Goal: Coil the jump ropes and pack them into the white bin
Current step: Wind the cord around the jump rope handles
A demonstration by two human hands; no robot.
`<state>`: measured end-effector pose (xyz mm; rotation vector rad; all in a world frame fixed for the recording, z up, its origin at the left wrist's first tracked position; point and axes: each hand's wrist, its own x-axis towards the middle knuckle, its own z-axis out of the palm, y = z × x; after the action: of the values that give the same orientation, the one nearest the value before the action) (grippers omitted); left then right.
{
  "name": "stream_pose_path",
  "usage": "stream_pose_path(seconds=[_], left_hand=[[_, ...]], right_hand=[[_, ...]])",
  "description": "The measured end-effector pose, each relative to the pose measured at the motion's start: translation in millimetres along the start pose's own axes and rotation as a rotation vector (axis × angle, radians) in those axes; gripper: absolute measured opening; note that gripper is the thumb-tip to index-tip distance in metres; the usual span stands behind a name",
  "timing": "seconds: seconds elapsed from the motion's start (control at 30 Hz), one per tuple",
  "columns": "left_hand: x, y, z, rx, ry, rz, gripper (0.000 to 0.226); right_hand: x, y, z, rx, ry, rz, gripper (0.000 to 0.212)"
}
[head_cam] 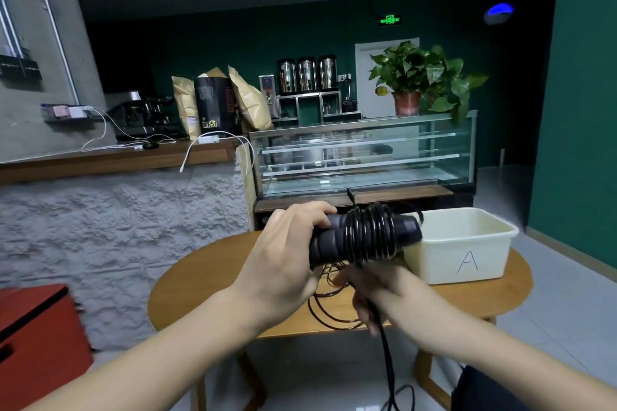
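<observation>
Both forearms reach in from the bottom edge, bare. Left hand (283, 253) curls round the black handles (337, 242) of a jump rope, held level above the table, thumb side toward the camera. Cord (369, 233) is wound in tight turns round the handles near their right end; a short cord tip sticks up behind the turns. Right hand (370, 294) sits lower, under the handles, blurred; its fingers close on the loose black cord, which runs down from the hand past the table edge toward the floor. More loose cord loops (330, 310) lie on the round wooden table (200, 284), just below the hands. White bin (467, 243), marked with a hand-drawn A, stands on the table's right side, just beyond the handles' right end. Inside of bin only partly seen.
</observation>
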<state>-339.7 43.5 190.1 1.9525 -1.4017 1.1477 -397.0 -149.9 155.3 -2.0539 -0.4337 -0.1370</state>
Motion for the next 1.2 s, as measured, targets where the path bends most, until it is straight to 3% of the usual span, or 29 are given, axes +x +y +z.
stream_pose_path(seconds=[0.13, 0.3, 0.57, 0.63, 0.73, 0.9, 1.17, 1.2], left_hand=[[7.7, 2.0, 2.3, 0.096, 0.043, -0.153, 0.072], [12.2, -3.4, 9.0, 0.378, -0.038, -0.125, 0.054], [-4.2, -4.0, 17.6, 0.389, -0.124, -0.068, 0.047], [-6.7, -3.8, 16.7, 0.351, -0.136, -0.075, 0.047], [-7.3, -3.5, 14.2, 0.317, -0.136, -0.036, 0.04], [-9.5, -0.5, 11.3, 0.212, -0.163, 0.205, 0.007], [-5.9, 12.6, 10.7, -0.047, 0.089, 0.251, 0.029], [-5.4, 13.6, 11.1, -0.04, 0.107, 0.221, 0.034]], right_hand=[[-23.0, -14.1, 14.7, -0.243, -0.078, 0.003, 0.014], [-46.9, -58.2, 9.0, -0.464, -0.059, -0.018, 0.022], [-48.3, -83.3, -35.2, -0.689, 0.237, -0.284, 0.034], [-44.6, -86.5, -47.4, -0.723, 0.239, -0.317, 0.037], [-42.4, -92.0, -55.6, -0.708, 0.167, -0.325, 0.034], [-23.0, -88.9, -71.1, -0.678, 0.129, -0.322, 0.029], [19.3, -15.9, -73.2, -0.189, 0.04, -0.175, 0.013], [19.9, 1.3, -66.9, -0.191, 0.052, -0.141, 0.027]])
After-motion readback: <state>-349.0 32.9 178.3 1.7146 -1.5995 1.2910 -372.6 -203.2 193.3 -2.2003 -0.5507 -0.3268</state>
